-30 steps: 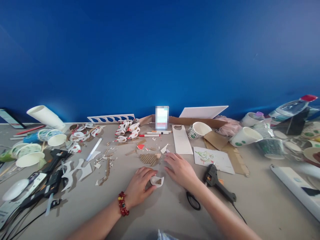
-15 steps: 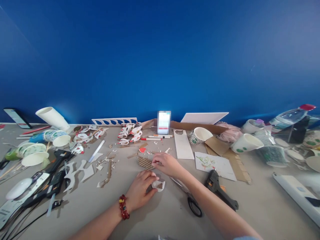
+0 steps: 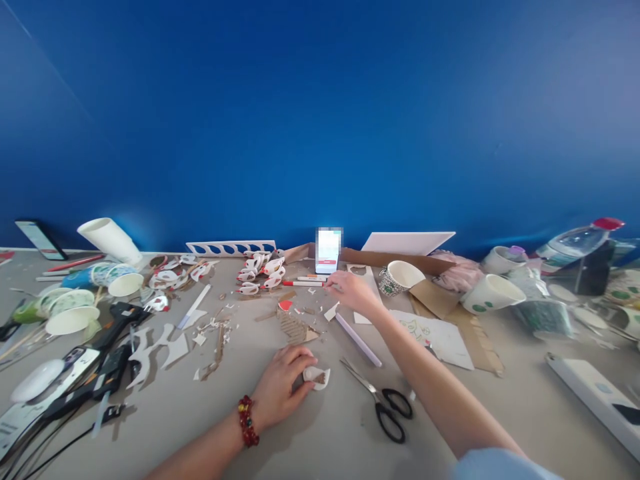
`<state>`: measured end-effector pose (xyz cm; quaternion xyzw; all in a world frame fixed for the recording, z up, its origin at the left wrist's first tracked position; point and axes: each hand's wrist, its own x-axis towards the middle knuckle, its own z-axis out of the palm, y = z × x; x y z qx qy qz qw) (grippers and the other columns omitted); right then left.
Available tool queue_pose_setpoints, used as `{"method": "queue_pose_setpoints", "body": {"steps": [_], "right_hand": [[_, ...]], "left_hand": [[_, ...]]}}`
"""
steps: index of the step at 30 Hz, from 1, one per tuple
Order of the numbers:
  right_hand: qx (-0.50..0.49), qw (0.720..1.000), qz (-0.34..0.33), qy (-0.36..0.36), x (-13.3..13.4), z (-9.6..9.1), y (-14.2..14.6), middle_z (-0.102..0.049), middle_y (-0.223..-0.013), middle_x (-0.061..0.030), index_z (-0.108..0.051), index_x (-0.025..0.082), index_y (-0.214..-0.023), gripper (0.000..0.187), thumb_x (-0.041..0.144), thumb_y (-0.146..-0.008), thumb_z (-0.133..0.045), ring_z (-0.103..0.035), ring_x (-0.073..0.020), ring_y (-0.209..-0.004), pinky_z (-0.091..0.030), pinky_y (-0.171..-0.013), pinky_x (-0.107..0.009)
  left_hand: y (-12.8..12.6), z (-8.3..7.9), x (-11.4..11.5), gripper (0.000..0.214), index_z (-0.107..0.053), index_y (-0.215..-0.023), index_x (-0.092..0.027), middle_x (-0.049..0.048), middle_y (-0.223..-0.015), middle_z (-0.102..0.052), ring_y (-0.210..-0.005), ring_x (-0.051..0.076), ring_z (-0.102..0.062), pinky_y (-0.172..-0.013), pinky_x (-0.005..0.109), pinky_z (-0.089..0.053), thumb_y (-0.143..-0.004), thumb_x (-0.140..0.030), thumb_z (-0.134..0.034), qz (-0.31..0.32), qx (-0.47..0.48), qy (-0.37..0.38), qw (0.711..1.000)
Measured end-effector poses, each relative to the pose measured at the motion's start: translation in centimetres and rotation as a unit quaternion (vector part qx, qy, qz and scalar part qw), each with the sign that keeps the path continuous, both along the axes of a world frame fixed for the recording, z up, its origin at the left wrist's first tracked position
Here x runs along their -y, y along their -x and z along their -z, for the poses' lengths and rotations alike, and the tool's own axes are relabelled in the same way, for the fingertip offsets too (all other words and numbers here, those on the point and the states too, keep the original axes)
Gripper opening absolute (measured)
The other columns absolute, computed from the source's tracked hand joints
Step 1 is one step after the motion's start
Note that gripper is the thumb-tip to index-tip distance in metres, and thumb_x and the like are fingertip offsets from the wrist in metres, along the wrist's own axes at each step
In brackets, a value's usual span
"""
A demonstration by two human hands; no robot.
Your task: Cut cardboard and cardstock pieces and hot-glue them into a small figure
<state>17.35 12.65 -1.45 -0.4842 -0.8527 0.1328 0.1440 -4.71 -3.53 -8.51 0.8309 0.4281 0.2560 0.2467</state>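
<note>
My left hand [image 3: 287,380] rests on the grey table, thumb and fingers closed around a small curved white paper piece [image 3: 320,378] with brown corrugated cardboard inside it. My right hand [image 3: 351,291] stretches forward, fingers slightly apart, its fingertips beside the end of a red-capped white marker [image 3: 305,284]; whether they touch it I cannot tell. Below my right forearm lie black-handled scissors [image 3: 383,400], partly spread, and a pale lilac stick [image 3: 359,341]. Ahead of my left hand is a piece of corrugated cardboard [image 3: 297,328] with a red scrap [image 3: 285,305] by it.
Several white bird-like paper figures [image 3: 260,272] stand near the lit phone [image 3: 328,252]. Paper cups [image 3: 401,277] and a bottle [image 3: 575,247] stand to the right, beside a drawing [image 3: 450,340]. Paper scraps [image 3: 173,347], cups and cables crowd the left. A blue wall [image 3: 320,120] rises behind.
My right hand has moved forward from beside the corrugated cardboard to the markers. More of the scissors and the lilac stick now shows, and my left hand still holds the paper piece.
</note>
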Motion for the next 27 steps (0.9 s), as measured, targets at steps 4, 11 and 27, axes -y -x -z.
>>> {"method": "queue_pose_setpoints", "body": {"steps": [4, 11, 27], "right_hand": [[0.046, 0.996, 0.071, -0.017, -2.4, 0.4, -1.8, -0.070, -0.103, -0.0096, -0.069, 0.016, -0.097, 0.023, 0.014, -0.090, -0.047, -0.060, -0.0234, -0.098, -0.043, -0.079, -0.029], [0.107, 0.992, 0.067, -0.007, -3.3, 1.3, -1.2, -0.069, -0.111, -0.0074, -0.070, 0.019, -0.105, 0.026, 0.014, -0.091, -0.049, -0.061, -0.0220, -0.101, -0.044, -0.077, -0.026], [0.151, 0.987, 0.046, 0.010, -3.5, 3.0, 0.7, -0.059, -0.124, -0.0090, -0.057, 0.017, -0.123, 0.031, 0.032, -0.095, -0.057, -0.062, -0.0217, -0.102, -0.054, -0.086, -0.042]], "left_hand": [[0.0, 0.3, 0.0, 0.035, -0.056, -0.121, -0.024, 0.0091, -0.130, -0.055, -0.121, 0.025, -0.052, -0.103, 0.044, -0.044, -0.087, -0.024, -0.058, -0.014, 0.003, -0.003, 1.000], [0.2, 0.8, 0.0, 0.038, -0.054, -0.125, -0.025, 0.0100, -0.136, -0.052, -0.125, 0.026, -0.050, -0.105, 0.046, -0.044, -0.087, -0.026, -0.058, -0.033, 0.010, -0.002, 0.999], [0.5, 0.3, -0.5, 0.026, -0.057, -0.117, -0.023, 0.0090, -0.121, -0.060, -0.112, 0.022, -0.057, -0.099, 0.040, -0.047, -0.092, -0.025, -0.049, -0.044, 0.093, 0.040, 0.994]]}}
